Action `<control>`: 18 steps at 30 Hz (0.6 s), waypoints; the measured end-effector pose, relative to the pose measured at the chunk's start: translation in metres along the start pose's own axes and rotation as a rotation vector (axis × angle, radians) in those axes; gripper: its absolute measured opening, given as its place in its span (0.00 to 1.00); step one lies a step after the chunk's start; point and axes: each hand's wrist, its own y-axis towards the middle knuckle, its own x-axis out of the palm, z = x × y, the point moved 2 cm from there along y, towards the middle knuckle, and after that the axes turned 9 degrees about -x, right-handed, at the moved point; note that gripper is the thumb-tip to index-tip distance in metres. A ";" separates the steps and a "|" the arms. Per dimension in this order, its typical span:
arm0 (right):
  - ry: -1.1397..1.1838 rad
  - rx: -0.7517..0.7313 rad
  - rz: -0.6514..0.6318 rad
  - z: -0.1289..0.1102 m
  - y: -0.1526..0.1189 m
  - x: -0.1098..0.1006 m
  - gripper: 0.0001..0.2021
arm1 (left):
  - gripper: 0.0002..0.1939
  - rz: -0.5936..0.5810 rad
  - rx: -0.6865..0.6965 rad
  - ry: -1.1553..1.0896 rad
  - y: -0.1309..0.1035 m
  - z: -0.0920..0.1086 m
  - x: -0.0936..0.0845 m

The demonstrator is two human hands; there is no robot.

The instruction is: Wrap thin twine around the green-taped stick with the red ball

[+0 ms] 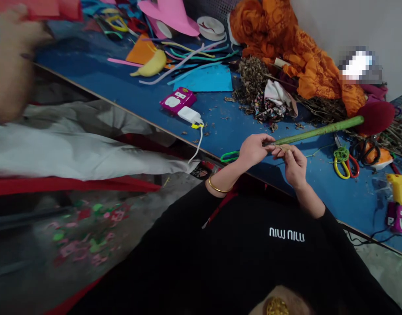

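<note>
Near the front edge of the blue table, my left hand [253, 151] is closed, its fingertips pinching something small and brownish beside the lower end of a green stem [322, 131]. Close on its right, my right hand [294, 165] has its fingers pressed together on a thin tan piece [284, 148]. The stem runs up to the right and ends at a dark red round head [376, 117]. A green scissor handle [230, 156] shows beside my left wrist. What exactly lies between the left fingertips is too small to tell.
The blue table [138, 98] holds a purple power strip [179, 100], a banana [151, 64], orange cloth [319, 70], dried plants [252, 76], yellow-red scissors [346, 164] and a yellow glue gun [398, 186]. At upper left, another person's hand [20, 33] holds red sheets [53, 8].
</note>
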 end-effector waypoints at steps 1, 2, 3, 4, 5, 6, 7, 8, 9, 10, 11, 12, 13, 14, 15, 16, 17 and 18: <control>0.040 0.054 0.015 0.003 -0.001 0.002 0.20 | 0.15 -0.011 -0.016 0.036 0.000 0.000 0.000; 0.050 0.095 0.031 0.006 -0.001 0.003 0.20 | 0.17 -0.027 -0.021 0.077 -0.001 0.001 -0.001; 0.019 0.117 0.041 0.007 -0.003 0.004 0.20 | 0.18 -0.042 -0.018 0.121 -0.002 0.003 -0.002; -0.050 0.113 0.035 0.007 -0.004 0.004 0.20 | 0.18 -0.056 -0.010 0.168 -0.004 0.004 -0.003; -0.145 0.083 0.013 0.005 -0.006 0.004 0.21 | 0.17 -0.064 -0.002 0.218 -0.005 0.006 -0.003; -0.251 0.031 -0.025 0.003 -0.007 0.004 0.22 | 0.16 -0.066 0.002 0.267 -0.007 0.007 -0.004; -0.354 -0.032 -0.077 0.001 -0.008 0.005 0.23 | 0.16 -0.057 0.002 0.313 -0.009 0.008 -0.004; -0.445 -0.102 -0.131 -0.001 -0.010 0.006 0.23 | 0.15 -0.045 -0.001 0.348 -0.011 0.009 -0.003; -0.519 -0.166 -0.184 -0.003 -0.011 0.007 0.23 | 0.15 -0.033 -0.001 0.372 -0.013 0.010 -0.002; -0.580 -0.220 -0.226 -0.004 -0.013 0.009 0.22 | 0.15 -0.026 0.004 0.385 -0.015 0.010 -0.001; -0.631 -0.261 -0.259 -0.004 -0.014 0.009 0.22 | 0.15 -0.018 0.015 0.391 -0.016 0.010 0.001; -0.677 -0.290 -0.283 -0.004 -0.016 0.010 0.21 | 0.15 -0.012 0.030 0.392 -0.017 0.010 0.002; -0.716 -0.308 -0.302 -0.004 -0.017 0.011 0.21 | 0.15 -0.005 0.044 0.391 -0.018 0.009 0.004; -0.751 -0.316 -0.321 -0.003 -0.019 0.012 0.20 | 0.15 0.000 0.053 0.388 -0.018 0.008 0.005; -0.781 -0.320 -0.337 -0.002 -0.021 0.012 0.20 | 0.15 0.004 0.057 0.384 -0.017 0.006 0.006; -0.806 -0.321 -0.348 -0.001 -0.022 0.013 0.21 | 0.15 0.005 0.056 0.378 -0.016 0.005 0.007; -0.823 -0.319 -0.356 0.000 -0.023 0.013 0.21 | 0.14 0.002 0.050 0.372 -0.015 0.003 0.007; -0.828 -0.314 -0.358 0.000 -0.024 0.013 0.21 | 0.15 -0.008 0.042 0.368 -0.014 0.002 0.007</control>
